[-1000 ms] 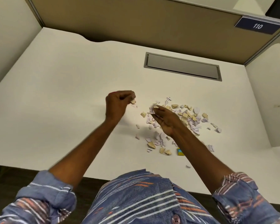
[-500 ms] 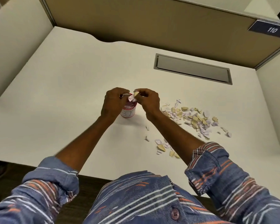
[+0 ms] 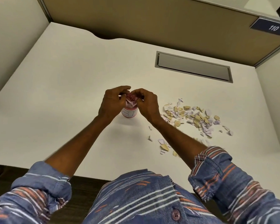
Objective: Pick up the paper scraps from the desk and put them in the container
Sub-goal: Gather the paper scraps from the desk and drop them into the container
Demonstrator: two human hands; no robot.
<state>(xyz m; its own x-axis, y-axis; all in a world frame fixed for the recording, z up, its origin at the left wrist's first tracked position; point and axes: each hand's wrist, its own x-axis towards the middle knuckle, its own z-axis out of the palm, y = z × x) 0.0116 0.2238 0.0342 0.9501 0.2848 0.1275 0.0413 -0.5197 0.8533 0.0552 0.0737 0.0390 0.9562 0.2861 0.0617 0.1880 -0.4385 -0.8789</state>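
Note:
A small white container (image 3: 129,113) with red markings stands on the desk (image 3: 71,94) at mid-frame. My left hand (image 3: 112,101) grips its top from the left. From the right, my right hand (image 3: 147,103) pinches paper scraps (image 3: 131,101) at the container's mouth, where white and pinkish pieces show between my fingers. A loose pile of white and tan scraps (image 3: 195,118) lies on the desk to the right of my right hand. A smaller cluster of scraps (image 3: 163,145) sits nearer to me, partly hidden by my right forearm.
A grey recessed cable hatch (image 3: 193,67) is set into the desk at the back right. Tan partition walls (image 3: 152,21) close off the back and sides, with a blue sign reading 110 (image 3: 272,28) at the upper right.
My right hand left the scrap pile and carried scraps left to the container's mouth. My left hand stayed at the container, and both hands have closed in over its opening.

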